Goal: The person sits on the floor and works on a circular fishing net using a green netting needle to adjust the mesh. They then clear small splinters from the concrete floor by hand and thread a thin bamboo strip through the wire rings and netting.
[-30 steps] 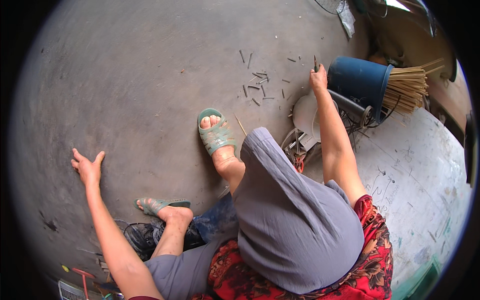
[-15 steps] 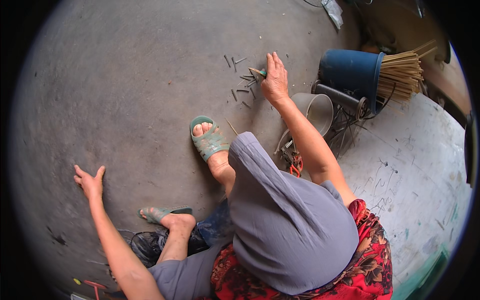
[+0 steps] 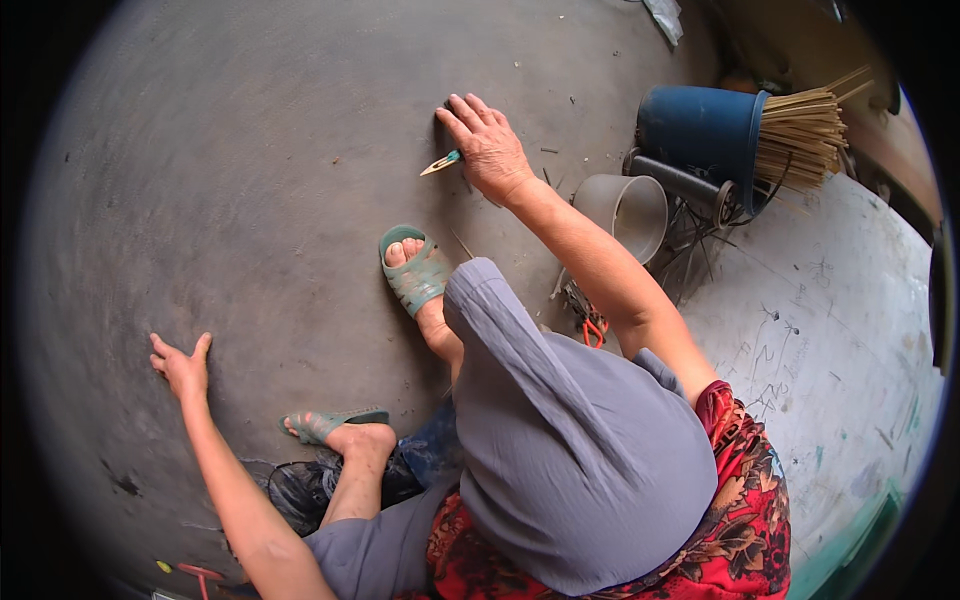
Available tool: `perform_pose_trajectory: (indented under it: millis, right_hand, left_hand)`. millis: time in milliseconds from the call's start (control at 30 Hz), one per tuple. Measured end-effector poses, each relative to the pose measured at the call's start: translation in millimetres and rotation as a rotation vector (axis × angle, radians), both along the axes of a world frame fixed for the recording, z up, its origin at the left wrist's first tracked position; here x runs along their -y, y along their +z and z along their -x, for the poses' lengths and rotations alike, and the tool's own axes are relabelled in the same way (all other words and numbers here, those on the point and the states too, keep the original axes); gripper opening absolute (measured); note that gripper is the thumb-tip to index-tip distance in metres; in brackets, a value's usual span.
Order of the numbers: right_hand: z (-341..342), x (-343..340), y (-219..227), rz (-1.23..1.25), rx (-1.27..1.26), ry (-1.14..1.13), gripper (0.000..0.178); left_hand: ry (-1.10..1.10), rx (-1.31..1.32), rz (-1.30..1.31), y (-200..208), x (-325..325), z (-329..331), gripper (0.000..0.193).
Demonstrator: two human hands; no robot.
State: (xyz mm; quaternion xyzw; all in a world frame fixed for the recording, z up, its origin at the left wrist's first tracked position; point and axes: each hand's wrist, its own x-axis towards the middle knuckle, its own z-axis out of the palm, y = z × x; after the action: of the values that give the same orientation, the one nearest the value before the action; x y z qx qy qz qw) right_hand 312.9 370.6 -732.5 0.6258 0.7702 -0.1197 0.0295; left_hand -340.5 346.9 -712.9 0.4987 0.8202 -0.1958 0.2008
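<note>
My right hand point(image 3: 492, 158) is low over the concrete floor, fingers stretched forward. It holds a netting needle point(image 3: 441, 163), pale and pointed, with green on it, whose tip sticks out on the left of the hand. Beside and under this hand are a few short dark rods point(image 3: 549, 151); the hand hides part of that floor. Far to the left, my left hand point(image 3: 184, 370) is held out over the floor, thumb and fingers apart, with nothing visible in it.
A tipped blue bucket point(image 3: 697, 138) full of thin sticks point(image 3: 803, 130) lies at the right. Next to it are a whitish tub point(image 3: 640, 217) and orange-handled tools point(image 3: 594, 331). A pale board point(image 3: 840, 310) extends along the right. My sandalled foot point(image 3: 415, 272) stands between the arms.
My right hand has moved left with the netting needle, over the spot where several short dark rods lay. Fewer rods show now. My left hand stays put.
</note>
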Motion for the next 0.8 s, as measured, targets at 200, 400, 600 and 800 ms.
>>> perform_pose_trajectory:
  millis: [200, 400, 600, 800]
  right_hand:
    - [14, 107, 38, 0.088, 0.023, -0.055, 0.071]
    - [57, 119, 37, 0.168, -0.369, -0.315, 0.073]
    - [11, 175, 41, 0.098, -0.195, -0.384, 0.072]
    - [-11, 247, 48, 0.141, -0.217, -0.393, 0.067]
  left_hand:
    - [0.004, 0.0, -0.014, -1, 8, 11, 0.135]
    - [-0.013, 0.04, 0.005, -8, 11, 9, 0.133]
    - [-0.123, 0.2, -0.017, 5, 48, 44, 0.104]
    - [-0.089, 0.421, 0.128, 74, 88, 28, 0.069]
